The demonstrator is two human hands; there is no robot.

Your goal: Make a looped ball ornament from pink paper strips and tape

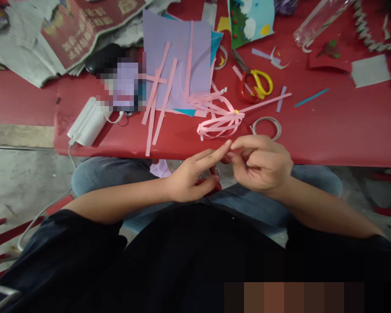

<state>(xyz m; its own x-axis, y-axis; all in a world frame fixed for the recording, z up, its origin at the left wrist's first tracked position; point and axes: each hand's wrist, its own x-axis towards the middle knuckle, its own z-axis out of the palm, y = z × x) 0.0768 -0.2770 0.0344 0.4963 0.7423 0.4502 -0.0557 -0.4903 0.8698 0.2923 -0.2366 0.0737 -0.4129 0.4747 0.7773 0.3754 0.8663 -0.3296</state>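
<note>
My left hand (198,171) is held over my lap at the table's front edge, its index finger stretched out and the thumb apart. My right hand (263,163) is curled, with thumb and index finger pinched close to the left index fingertip. Anything between those fingertips is too small to make out. Just beyond my hands lies a looped bundle of pink paper strips (221,126), joined at a small yellow spot, with one straight strip sticking out to the right. A roll of tape (266,128) lies behind my right hand.
Loose pink strips (164,102) overlap purple paper sheets (169,34). Scissors (256,84) with red and yellow handles lie behind the bundle. A white power bank (89,121) with a cable sits left, near newspapers (22,48). A clear plastic bottle (322,21) lies back right.
</note>
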